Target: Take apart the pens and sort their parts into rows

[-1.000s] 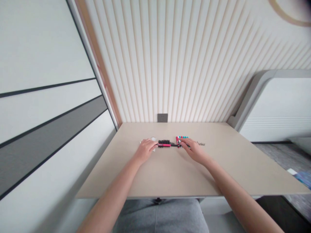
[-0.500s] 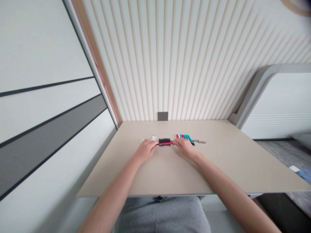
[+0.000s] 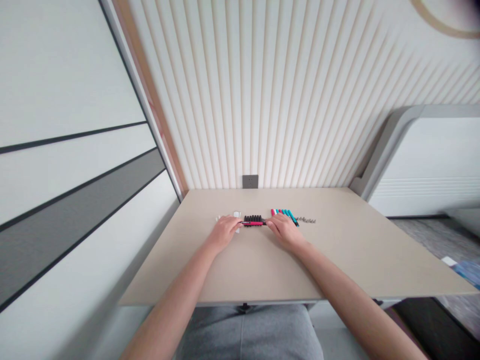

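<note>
A pink-and-black pen lies crosswise between my hands. My left hand is closed on its black left end, and my right hand pinches the dark right end. Just behind the pen is a row of short black pen parts. Thin white sticks lie beside my left fingers, partly hidden by them. Beyond my right hand, several pink, white and teal pen barrels lie side by side, their near ends partly covered by it.
Small dark metallic pieces form a line right of the barrels. The beige table reaches back to a ribbed wall with a dark socket. A white-and-grey cabinet stands along the left side.
Both hands still hold the pen, which has barely shifted. More of the white sticks shows by my left hand, and the camera view has tilted slightly.
</note>
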A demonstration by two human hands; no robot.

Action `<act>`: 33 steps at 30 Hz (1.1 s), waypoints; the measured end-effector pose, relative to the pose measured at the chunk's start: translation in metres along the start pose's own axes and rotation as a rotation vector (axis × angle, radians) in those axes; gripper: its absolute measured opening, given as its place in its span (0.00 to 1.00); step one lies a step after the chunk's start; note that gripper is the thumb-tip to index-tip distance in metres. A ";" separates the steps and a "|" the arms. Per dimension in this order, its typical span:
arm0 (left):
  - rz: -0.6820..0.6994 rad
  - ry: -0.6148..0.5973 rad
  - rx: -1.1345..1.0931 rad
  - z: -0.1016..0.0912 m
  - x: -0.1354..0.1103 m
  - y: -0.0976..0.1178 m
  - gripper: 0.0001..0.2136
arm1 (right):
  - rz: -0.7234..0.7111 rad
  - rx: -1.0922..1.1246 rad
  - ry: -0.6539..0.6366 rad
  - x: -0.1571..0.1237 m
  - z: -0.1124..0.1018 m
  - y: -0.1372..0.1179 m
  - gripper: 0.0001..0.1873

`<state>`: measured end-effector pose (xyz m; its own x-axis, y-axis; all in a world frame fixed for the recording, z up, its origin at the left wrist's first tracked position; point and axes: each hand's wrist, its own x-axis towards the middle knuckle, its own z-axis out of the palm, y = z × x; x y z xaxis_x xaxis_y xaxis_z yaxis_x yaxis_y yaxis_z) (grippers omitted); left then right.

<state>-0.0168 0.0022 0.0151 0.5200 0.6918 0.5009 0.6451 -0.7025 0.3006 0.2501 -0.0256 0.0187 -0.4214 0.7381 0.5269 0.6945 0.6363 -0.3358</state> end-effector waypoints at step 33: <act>0.039 -0.012 -0.002 -0.003 0.000 0.005 0.10 | 0.062 0.141 -0.085 -0.002 0.004 -0.004 0.13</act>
<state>-0.0156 -0.0016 0.0194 0.5516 0.6658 0.5025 0.6228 -0.7295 0.2829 0.2458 -0.0291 0.0164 -0.4325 0.7894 0.4357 0.6346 0.6098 -0.4748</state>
